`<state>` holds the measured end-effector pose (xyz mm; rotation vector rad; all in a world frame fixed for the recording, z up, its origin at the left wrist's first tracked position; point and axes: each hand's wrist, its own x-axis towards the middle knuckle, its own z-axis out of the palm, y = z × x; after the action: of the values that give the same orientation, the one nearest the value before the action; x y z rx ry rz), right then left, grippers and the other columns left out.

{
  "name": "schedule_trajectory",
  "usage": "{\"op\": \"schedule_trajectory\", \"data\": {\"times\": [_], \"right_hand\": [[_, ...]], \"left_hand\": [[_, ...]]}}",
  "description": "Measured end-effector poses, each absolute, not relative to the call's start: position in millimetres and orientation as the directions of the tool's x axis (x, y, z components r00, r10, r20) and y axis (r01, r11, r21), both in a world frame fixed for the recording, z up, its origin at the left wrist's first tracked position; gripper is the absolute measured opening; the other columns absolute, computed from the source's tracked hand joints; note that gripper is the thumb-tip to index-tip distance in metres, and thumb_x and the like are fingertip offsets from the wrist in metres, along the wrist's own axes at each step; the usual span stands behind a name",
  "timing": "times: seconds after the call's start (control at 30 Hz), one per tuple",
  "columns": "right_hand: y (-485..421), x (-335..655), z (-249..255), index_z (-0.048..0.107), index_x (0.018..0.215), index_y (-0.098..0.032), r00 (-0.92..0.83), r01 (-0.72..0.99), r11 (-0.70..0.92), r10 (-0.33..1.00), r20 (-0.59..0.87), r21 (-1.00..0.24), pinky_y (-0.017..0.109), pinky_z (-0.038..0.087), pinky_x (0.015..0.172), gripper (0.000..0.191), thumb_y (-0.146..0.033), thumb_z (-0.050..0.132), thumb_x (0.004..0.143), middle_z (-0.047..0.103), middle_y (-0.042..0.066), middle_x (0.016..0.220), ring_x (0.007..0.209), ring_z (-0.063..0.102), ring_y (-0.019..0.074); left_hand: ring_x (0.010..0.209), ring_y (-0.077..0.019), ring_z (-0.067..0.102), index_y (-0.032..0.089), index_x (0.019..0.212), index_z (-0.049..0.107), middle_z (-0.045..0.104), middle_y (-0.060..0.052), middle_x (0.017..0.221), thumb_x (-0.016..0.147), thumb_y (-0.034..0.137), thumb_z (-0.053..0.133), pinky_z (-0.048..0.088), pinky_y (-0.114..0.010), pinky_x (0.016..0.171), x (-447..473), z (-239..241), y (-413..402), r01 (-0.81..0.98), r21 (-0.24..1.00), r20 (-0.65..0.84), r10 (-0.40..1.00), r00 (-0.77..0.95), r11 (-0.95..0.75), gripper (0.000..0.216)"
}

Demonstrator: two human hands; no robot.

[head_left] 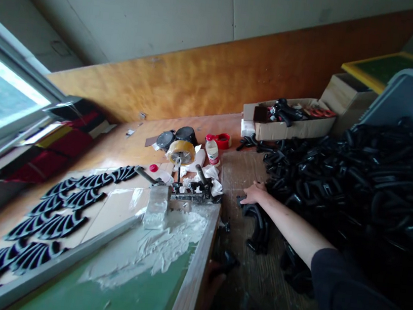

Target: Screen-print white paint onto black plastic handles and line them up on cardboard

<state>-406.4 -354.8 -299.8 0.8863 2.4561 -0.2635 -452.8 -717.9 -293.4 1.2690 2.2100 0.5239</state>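
My right hand (256, 194) reaches forward over the brown board, its fingers closed on the end of a black curved piece (248, 209). Just below it, more black curved pieces (258, 233) lie side by side in a short row. Low in the picture, my left hand (213, 282) is in shadow beside the screen frame (192, 282), partly hidden by its edge. A small black piece (230, 261) sticks out from its fingers. White paste (166, 242) is smeared over the frame's green mesh, and a paste-covered squeegee block (157, 206) rests at its far end.
A large heap of black pieces (337, 190) covers the right side. Fanned black pieces (60, 225) lie in rows on cardboard at left. Behind the frame stand a tape roll (181, 152), a bottle (212, 149) and tubs (186, 135). A cardboard box (291, 131) sits farther back.
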Motion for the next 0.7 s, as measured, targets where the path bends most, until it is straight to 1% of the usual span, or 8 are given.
{"op": "schedule_trajectory", "data": {"times": [0.1,0.17,0.27,0.37,0.47,0.57,0.63,0.7], "right_hand": [[-401.4,-383.5,-300.8,0.067,0.117,-0.026,-0.715,0.579,0.814,0.480,-0.509,-0.046,0.063,0.025,0.101,0.058,-0.063,0.063,0.072,0.065,0.016,0.120,0.134,0.036,0.0408],[-428.4,-364.7,-300.8,0.068,0.114,-0.027,-0.753,0.534,0.842,0.435,-0.494,-0.071,0.060,0.026,0.102,0.050,-0.058,0.064,0.075,0.068,0.014,0.114,0.131,0.042,0.0379],[-455.7,-337.1,-300.8,0.068,0.112,-0.026,-0.807,0.498,0.858,0.405,-0.429,-0.126,0.051,0.028,0.103,0.039,-0.047,0.064,0.080,0.070,0.012,0.111,0.125,0.049,0.0321],[-466.3,-316.7,-302.2,0.066,0.116,-0.024,-0.872,0.455,0.870,0.391,-0.294,-0.191,0.045,0.026,0.107,0.036,-0.038,0.066,0.082,0.071,0.011,0.107,0.118,0.056,0.0277],[-469.7,-304.1,-304.3,0.062,0.122,-0.023,-0.908,0.414,0.896,0.393,-0.147,-0.160,0.045,0.024,0.109,0.033,-0.035,0.057,0.091,0.072,0.009,0.097,0.105,0.062,0.0234],[-476.0,-292.5,-305.6,0.059,0.127,-0.024,-0.878,0.477,0.874,0.479,0.000,-0.090,0.037,0.036,0.097,0.035,-0.035,0.045,0.097,0.071,0.007,0.089,0.092,0.064,0.0206],[-482.8,-282.8,-305.2,0.056,0.131,-0.025,-0.817,0.571,0.819,0.574,0.054,-0.055,0.032,0.042,0.082,0.038,-0.039,0.042,0.098,0.070,0.008,0.087,0.085,0.064,0.0207],[-491.8,-273.1,-303.2,0.057,0.130,-0.025,-0.744,0.664,0.746,0.666,0.060,-0.046,0.031,0.042,0.072,0.039,-0.040,0.042,0.097,0.069,0.010,0.083,0.078,0.064,0.0222]], "left_hand": [[0.088,-0.0258,0.067,0.035,0.086,0.064,0.068,-0.003,0.090,0.076,0.025,0.065,0.056,-0.044,0.084,-440.2,-291.0,-703.5,0.555,0.671,-0.277,0.860,-0.428,0.492,0.014],[0.091,-0.0268,0.067,0.031,0.085,0.064,0.068,-0.006,0.091,0.075,0.023,0.065,0.054,-0.044,0.086,-434.9,-289.8,-697.3,0.577,0.661,-0.272,0.869,-0.412,0.480,0.012],[0.097,-0.0278,0.066,0.027,0.087,0.065,0.068,-0.010,0.096,0.077,0.019,0.063,0.053,-0.044,0.089,-428.2,-288.4,-692.6,0.647,0.604,-0.276,0.884,-0.378,0.465,0.013],[0.102,-0.0272,0.065,0.023,0.097,0.067,0.069,-0.011,0.101,0.079,0.016,0.060,0.052,-0.041,0.091,-420.4,-287.3,-690.6,0.720,0.569,-0.295,0.916,-0.273,0.398,0.021],[0.113,-0.0255,0.060,0.021,0.116,0.064,0.066,-0.010,0.119,0.082,0.016,0.058,0.047,-0.040,0.101,-414.5,-286.9,-693.4,0.776,0.567,-0.232,0.958,-0.171,0.275,0.035],[0.119,-0.0240,0.057,0.021,0.120,0.063,0.062,-0.009,0.128,0.084,0.020,0.058,0.043,-0.040,0.106,-417.1,-285.8,-704.5,0.780,0.593,-0.158,0.979,-0.130,0.199,0.037],[0.115,-0.0227,0.060,0.021,0.116,0.066,0.066,-0.008,0.122,0.084,0.022,0.058,0.046,-0.037,0.104,-425.3,-283.3,-717.2,0.752,0.632,-0.133,0.982,-0.134,0.188,0.033],[0.109,-0.0209,0.063,0.021,0.112,0.067,0.069,-0.007,0.115,0.085,0.023,0.058,0.049,-0.034,0.099,-438.1,-279.2,-733.6,0.713,0.678,-0.103,0.983,-0.153,0.182,0.029]]}}
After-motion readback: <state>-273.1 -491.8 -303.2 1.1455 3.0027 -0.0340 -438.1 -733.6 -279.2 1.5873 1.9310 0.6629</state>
